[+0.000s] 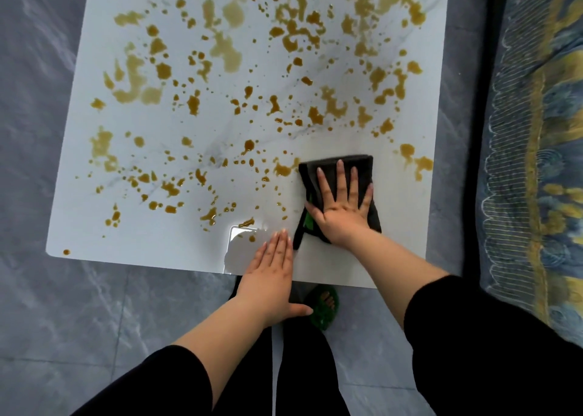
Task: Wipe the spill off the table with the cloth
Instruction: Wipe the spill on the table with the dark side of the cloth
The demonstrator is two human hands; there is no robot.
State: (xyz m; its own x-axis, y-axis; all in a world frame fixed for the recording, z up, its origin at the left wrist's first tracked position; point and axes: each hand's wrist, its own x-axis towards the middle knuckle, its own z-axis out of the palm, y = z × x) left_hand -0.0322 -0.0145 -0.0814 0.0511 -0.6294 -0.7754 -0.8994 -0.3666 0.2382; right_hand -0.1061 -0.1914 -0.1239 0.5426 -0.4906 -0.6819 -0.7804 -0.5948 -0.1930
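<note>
Barely begun, by my reading: my right hand (342, 207) presses flat, fingers spread, on the folded dark cloth (362, 166) at the near right of the white table (176, 251), while my left hand (271, 277) lies open on the near edge, holding nothing. With the brown spill (227, 53) splashed over nearly the whole top, I judge the small cloth may soak through and smear rather than lift. A long stroke may also push liquid over the edge onto the floor (63, 305).

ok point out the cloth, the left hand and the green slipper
cloth (364, 165): head view, far right corner
left hand (271, 273): head view, back of the hand
green slipper (320, 319): head view, green upper
</note>
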